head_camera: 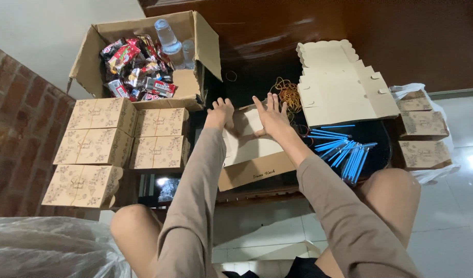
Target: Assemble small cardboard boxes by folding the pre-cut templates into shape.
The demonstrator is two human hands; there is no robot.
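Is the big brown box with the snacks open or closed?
Open. The big cardboard box has its flaps standing up, and the snack packets and clear cups inside it show.

A dark, glossy wooden surface (277,36) stands on a pale tiled floor (452,226), which shows a bright glare at the right. A red brick wall (15,118) rises left, beside a plain white wall (46,31).

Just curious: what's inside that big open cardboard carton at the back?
The open carton holds a heap of colourful snack packets on its left side and clear plastic water cups on the right. Whatever lies beneath the packets is covered, so it cannot be seen.
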